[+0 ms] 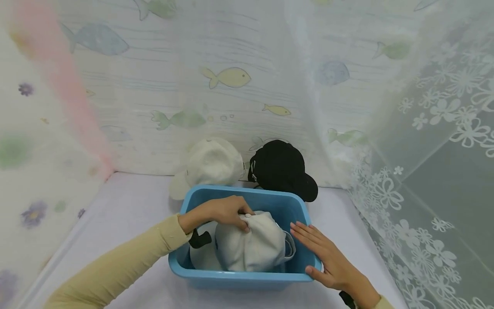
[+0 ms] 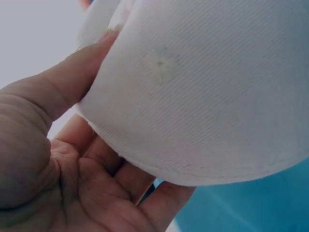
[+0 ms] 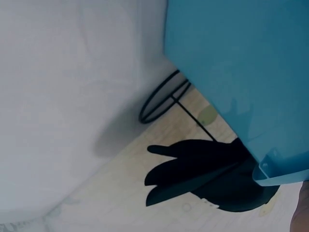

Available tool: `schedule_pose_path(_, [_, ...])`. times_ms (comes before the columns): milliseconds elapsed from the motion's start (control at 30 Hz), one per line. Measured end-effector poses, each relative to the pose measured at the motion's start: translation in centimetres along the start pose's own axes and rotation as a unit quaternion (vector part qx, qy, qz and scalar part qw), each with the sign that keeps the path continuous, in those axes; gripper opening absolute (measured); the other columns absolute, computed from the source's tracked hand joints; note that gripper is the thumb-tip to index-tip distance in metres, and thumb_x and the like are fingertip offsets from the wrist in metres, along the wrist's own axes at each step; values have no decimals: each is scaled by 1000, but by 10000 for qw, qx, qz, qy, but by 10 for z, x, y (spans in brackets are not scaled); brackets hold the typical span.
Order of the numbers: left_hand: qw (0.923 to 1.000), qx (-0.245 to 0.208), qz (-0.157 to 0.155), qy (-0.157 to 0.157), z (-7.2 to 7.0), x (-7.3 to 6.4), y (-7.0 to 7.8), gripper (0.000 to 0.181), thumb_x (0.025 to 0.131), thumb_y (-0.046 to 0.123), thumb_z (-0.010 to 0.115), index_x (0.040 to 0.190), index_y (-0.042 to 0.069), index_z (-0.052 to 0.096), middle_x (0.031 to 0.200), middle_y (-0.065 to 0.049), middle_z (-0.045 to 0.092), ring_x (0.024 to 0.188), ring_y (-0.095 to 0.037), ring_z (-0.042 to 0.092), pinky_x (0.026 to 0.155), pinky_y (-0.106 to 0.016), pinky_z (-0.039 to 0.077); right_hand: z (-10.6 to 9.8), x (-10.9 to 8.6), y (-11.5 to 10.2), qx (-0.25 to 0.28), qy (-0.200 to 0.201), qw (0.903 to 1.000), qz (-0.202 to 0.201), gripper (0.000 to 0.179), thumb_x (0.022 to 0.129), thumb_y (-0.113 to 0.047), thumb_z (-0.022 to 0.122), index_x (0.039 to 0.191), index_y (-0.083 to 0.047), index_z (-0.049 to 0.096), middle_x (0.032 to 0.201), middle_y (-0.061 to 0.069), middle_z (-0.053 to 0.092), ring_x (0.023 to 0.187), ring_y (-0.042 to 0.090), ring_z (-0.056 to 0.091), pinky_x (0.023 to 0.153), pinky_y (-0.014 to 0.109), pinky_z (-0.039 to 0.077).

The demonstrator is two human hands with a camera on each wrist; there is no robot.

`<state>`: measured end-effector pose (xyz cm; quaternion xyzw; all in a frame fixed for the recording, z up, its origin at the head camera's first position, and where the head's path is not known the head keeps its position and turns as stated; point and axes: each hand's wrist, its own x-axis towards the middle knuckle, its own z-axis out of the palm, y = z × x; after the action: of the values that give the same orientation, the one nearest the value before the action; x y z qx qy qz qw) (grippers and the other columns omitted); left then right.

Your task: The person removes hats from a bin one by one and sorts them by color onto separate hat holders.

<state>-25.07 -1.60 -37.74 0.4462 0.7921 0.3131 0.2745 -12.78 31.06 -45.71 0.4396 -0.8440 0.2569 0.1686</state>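
A light blue plastic tub (image 1: 247, 279) sits on the table before me. Inside it is a white baseball cap (image 1: 258, 244), its back strap toward the right. My left hand (image 1: 229, 210) reaches in over the tub's left side and pinches the cap's crown between thumb and fingers. In the left wrist view, the thumb lies on one face of the white fabric (image 2: 207, 96) and the fingers lie behind it. My right hand (image 1: 324, 253) lies at the tub's right rim with straight fingers, thumb at the front corner. Another pale piece (image 1: 204, 257) shows left of the cap.
Behind the tub stand a white cap (image 1: 216, 161) and a black cap (image 1: 279, 165). From the side, several black brims (image 3: 178, 169) show stacked above a thin wire stand (image 3: 166, 99). A fish-print curtain (image 1: 231, 103) hangs behind the white table covering (image 1: 131, 206).
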Motion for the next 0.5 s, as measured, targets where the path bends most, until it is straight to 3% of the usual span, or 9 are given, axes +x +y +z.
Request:
schedule_pose_path(200, [9988, -392, 260, 133, -11, -8, 7, 28, 93, 11, 74, 120, 7, 75, 102, 0, 77, 79, -1, 61, 71, -20, 53, 1, 0, 0, -2, 84, 9999, -70, 67, 104, -44, 43, 147, 6, 47, 157, 16, 46, 150, 30, 34, 128, 31, 13])
schedule_pose_path(333, [9968, -626, 460, 176, -18, -14, 12, 29, 94, 10, 73, 123, 5, 74, 106, -2, 76, 84, -3, 63, 75, -22, 55, 1, -1, -1, -2, 82, 10000, 16, 68, 104, -47, 41, 149, 5, 47, 156, 17, 46, 151, 29, 34, 127, 30, 12])
schedule_pose_path(500, [9946, -696, 617, 469, -24, -22, 18, 31, 93, 8, 73, 124, 3, 73, 110, -5, 75, 87, -6, 63, 78, -24, 56, 2, -1, 0, -23, 140, 9999, 21, 70, 105, -48, 40, 148, 6, 47, 156, 19, 45, 151, 29, 34, 128, 31, 13])
